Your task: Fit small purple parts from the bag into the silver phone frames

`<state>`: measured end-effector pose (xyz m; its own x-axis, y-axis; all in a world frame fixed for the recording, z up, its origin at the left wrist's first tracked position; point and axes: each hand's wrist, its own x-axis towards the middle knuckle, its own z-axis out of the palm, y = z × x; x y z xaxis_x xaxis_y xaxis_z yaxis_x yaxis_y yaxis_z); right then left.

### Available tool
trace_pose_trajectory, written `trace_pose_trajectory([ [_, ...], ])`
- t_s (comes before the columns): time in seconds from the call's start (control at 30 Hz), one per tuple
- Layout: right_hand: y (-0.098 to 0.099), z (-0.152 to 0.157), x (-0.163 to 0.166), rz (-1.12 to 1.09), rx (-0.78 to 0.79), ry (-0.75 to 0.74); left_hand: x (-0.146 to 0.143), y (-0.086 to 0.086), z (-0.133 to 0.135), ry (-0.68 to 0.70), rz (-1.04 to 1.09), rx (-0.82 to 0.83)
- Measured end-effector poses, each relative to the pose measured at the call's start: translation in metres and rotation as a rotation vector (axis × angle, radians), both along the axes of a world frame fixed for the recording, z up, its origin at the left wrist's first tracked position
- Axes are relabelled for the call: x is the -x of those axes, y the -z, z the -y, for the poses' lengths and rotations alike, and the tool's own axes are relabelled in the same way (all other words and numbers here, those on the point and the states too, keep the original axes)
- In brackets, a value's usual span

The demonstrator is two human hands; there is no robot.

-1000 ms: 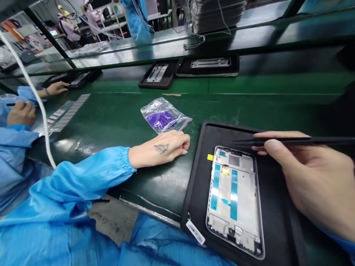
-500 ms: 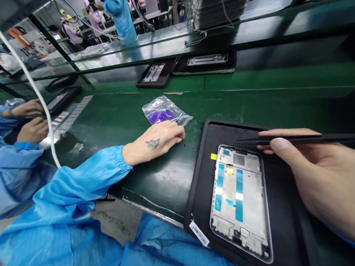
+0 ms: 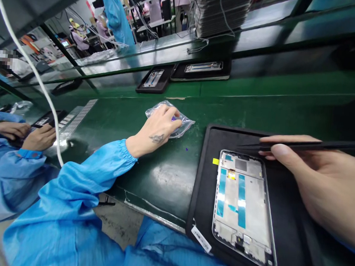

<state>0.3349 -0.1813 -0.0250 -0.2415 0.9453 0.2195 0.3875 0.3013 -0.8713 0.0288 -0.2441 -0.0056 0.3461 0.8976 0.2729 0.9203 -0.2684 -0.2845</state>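
Observation:
My left hand [image 3: 155, 131] is on a clear plastic bag [image 3: 184, 127] with purple content, its fingers bent down over the bag; the fingertips are partly hidden. Close by on the bench lies a tiny dark blue speck [image 3: 186, 149]. In my right hand [image 3: 317, 175] are black tweezers [image 3: 295, 146], their tips pointing left above the top end of a phone frame [image 3: 253, 203]. The metal frame carries blue film strips and a yellow tab [image 3: 215, 161], and lies in a black tray [image 3: 202, 191] with a white barcode label [image 3: 201, 238].
Two black trays [image 3: 174, 74] holding phone frames stand at the back of the green bench [image 3: 159, 172]. A white cable [image 3: 37, 74] hangs at the left. Beyond it, a co-worker's hands [image 3: 40, 137] work beside strips of small parts [image 3: 81, 116].
My left hand has moved up and forward from the bag's near edge onto the bag, and its fingers have lifted and bent over it. My right hand keeps its pose with the tweezers.

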Motion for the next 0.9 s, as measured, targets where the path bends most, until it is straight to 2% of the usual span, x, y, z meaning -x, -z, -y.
trace_pose_trajectory([
  [0.1,0.003,-0.002,-0.001,-0.016,0.01,-0.003,0.0,-0.003,-0.008,0.073,0.011,0.022],
  [0.17,0.005,-0.003,-0.003,-0.017,0.002,-0.008,0.004,-0.011,-0.028,0.062,0.068,-0.006],
  [0.23,0.005,-0.004,-0.003,-0.026,0.001,-0.01,0.014,-0.021,-0.062,-0.059,0.106,-0.014],
  [0.3,0.002,-0.003,-0.002,-0.033,0.009,-0.024,0.027,-0.029,-0.106,-0.253,0.041,0.101],
  [0.43,-0.002,-0.002,-0.001,-0.059,-0.005,-0.069,0.048,-0.031,-0.183,-0.376,-0.024,0.179],
  [0.53,-0.002,-0.002,-0.003,-0.063,-0.023,-0.104,0.057,-0.024,-0.213,-0.442,-0.059,0.215],
  [0.7,0.0,0.001,-0.007,-0.108,0.0,-0.144,0.07,-0.017,-0.222,-0.419,-0.126,0.257],
  [0.9,-0.001,0.006,-0.005,-0.161,0.039,-0.169,0.065,-0.027,-0.193,-0.268,-0.206,0.262],
])
